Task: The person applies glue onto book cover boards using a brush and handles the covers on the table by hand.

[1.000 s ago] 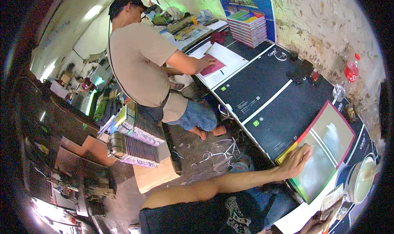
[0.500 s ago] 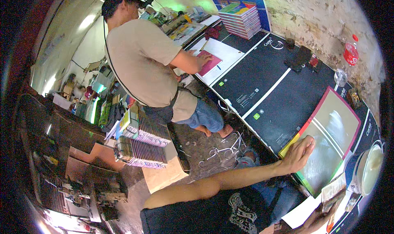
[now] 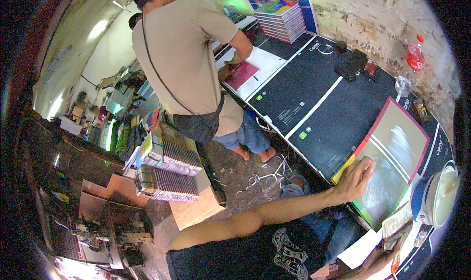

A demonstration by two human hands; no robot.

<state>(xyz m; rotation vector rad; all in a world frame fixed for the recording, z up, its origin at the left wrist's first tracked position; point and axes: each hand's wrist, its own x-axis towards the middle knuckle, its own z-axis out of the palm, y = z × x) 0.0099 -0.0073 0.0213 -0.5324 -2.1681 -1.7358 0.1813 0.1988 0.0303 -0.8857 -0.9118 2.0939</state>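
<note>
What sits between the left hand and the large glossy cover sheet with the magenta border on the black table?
Nothing visible: the left hand already rests flat on the glossy magenta-bordered cover sheet near its lower left edge.

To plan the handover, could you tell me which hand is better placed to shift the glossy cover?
Probably the left hand: it lies flat on the cover. The right hand holds printed sheets.

One head-worn fisheye view looks steeply down from above, close over the black table (image 3: 314, 108).
</note>
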